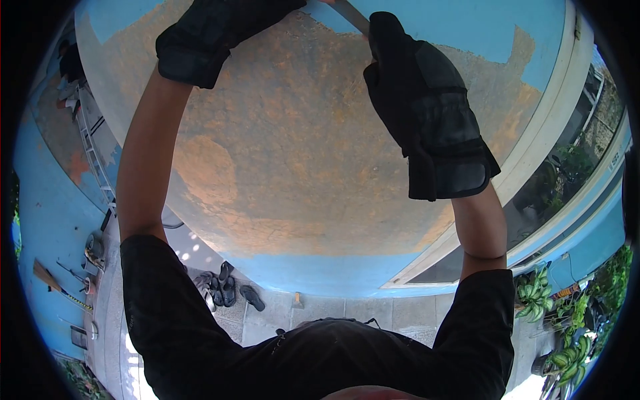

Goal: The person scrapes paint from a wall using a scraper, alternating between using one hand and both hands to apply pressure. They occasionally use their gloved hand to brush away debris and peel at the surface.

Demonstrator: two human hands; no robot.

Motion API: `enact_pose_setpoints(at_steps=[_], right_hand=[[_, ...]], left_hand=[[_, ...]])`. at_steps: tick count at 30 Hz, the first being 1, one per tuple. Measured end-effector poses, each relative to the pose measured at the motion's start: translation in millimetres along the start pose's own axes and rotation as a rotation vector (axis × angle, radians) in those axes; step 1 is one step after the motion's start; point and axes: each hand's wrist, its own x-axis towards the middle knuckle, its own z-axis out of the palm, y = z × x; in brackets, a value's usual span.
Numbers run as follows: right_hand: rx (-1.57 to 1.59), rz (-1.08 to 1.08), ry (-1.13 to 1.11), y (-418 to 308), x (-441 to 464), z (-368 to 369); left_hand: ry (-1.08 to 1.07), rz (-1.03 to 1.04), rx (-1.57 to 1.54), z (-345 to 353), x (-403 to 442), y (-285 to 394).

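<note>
Dark shirt (320, 353) closest, below the bare wall patch (300, 153). Over that patch's upper right, the gloved right hand (427, 107) grips 1 flat tool (350, 15), slanting up-left across the patch's top edge! The left hand (230, 33), farther from it, covers the patch's upper left; fingers cropped, can't tell its grip.

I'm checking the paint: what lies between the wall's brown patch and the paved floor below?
In the head view, a blue band separates the brown patch from the paved floor.
</note>
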Motion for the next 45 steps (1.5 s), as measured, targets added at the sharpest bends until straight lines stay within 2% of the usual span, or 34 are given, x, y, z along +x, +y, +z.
enact_pose_setpoints(at_steps=[2, 3, 4, 5, 6, 7, 8, 10, 11, 12, 13, 14, 16, 17, 19, 20, 22, 24, 26, 27, 28, 30, 31, 32, 34, 36, 40, 42, 45], right_hand=[[0.033, 0.204, -0.030, -5.4, -0.5, -9.7], [0.042, 0.196, -0.023, -9.6, -1.7, -19.3], [0.123, 0.340, -0.045, -14.7, -5.7, -32.4], [0.206, 0.485, -0.071, -18.2, -11.3, -41.2], [0.217, 0.480, -0.070, -18.6, -17.6, -44.8], [0.248, 0.461, -0.004, -18.2, -23.9, -47.7], [0.278, 0.443, 0.060, -20.1, -29.0, -50.2], [0.319, 0.511, 0.045, -24.8, -36.2, -53.4], [0.383, 0.542, 0.015, -22.8, -42.4, -52.1], [0.444, 0.573, -0.016, -20.8, -49.9, -51.1], [0.442, 0.569, -0.013, -19.0, -58.4, -50.0], [0.465, 0.602, -0.071, -17.9, -68.9, -48.5], [0.494, 0.631, -0.134, -17.3, -92.8, -45.7], [0.616, 0.721, -0.194, -18.3, -106.9, -44.8], [0.837, 0.915, -0.291, -26.5, -131.5, -38.1], [0.932, 1.024, -0.333, -33.7, -142.2, -34.3], [0.962, 0.979, -0.531, -44.5, -154.3, -30.2], [1.040, 0.823, -0.497, -57.4, -162.1, -20.7], [1.112, 0.794, -0.481, -59.5, -181.3, -7.9], [1.182, 0.762, -0.458, -59.9, -185.9, -5.1], [1.187, 0.754, -0.463, -61.0, -179.6, -10.9], [1.912, 0.966, -0.253, -61.8, -160.6, -25.4], [2.114, 0.929, -0.335, -54.6, -164.2, -22.0], [2.118, 0.923, -0.338, -51.8, -160.5, -20.3], [2.656, 0.988, -0.329, -47.7, -150.8, -15.9], [2.712, 0.966, -0.341, -39.2, -142.5, -5.5], [2.845, 0.912, -0.343, -30.6, -115.6, 10.3], [2.976, 0.982, -0.297, -32.2, -106.1, 14.7], [2.984, 0.954, -0.279, -33.9, -94.6, 19.9]], left_hand=[[0.063, -0.035, 0.017, 2.4, -11.6, 1.2], [0.145, -0.070, 0.123, 3.1, -16.9, 9.4], [0.226, -0.106, 0.228, 9.8, -24.2, 16.7], [0.396, -0.011, 0.622, 44.9, -33.8, 7.9], [-0.082, -0.256, 0.393, 33.1, -60.2, 48.5], [-0.259, -0.186, 0.390, 34.4, -61.8, 72.3], [-0.395, -0.097, 0.255, 40.9, -69.6, 94.8], [-0.538, 0.119, -0.150, 59.8, -92.0, 129.8], [-0.634, 0.045, -0.335, 81.2, -123.4, 149.8], [-0.623, 0.111, -0.289, 68.9, -119.9, 168.4], [-0.702, 0.175, -0.194, 59.1, -114.9, 182.2], [-0.588, 0.028, -0.413, 76.8, -142.2, 196.3], [-0.657, 0.080, -0.309, 54.8, -122.4, 203.8], [-0.662, 0.070, -0.306, 53.8, -122.2, 209.4], [-0.536, -0.336, -0.507, 53.6, -120.2, 217.7], [-0.542, -0.342, -0.501, 55.9, -119.7, 227.4], [-0.102, -0.931, -0.947, 72.6, -119.5, 248.8], [-0.062, -0.920, -0.995, 90.5, -113.7, 255.8], [0.142, -1.202, -1.616, 91.3, -96.0, 259.3], [0.157, -1.271, -1.536, 93.2, -88.6, 255.6], [0.163, -1.275, -1.528, 92.3, -81.6, 250.9], [0.340, -1.381, -1.615, 88.4, -67.0, 239.9], [0.386, -1.446, -1.635, 87.8, -59.8, 234.7], [0.388, -1.446, -1.629, 88.4, -54.1, 231.5], [0.470, -1.540, -1.547, 89.9, -44.5, 231.7], [0.483, -1.502, -1.464, 91.9, -38.9, 236.3], [0.502, -1.510, -1.511, 92.6, -33.6, 208.6], [0.581, -1.513, -1.676, 90.8, -32.3, 192.3], [0.606, -1.458, -1.640, 87.6, -28.4, 182.4]])
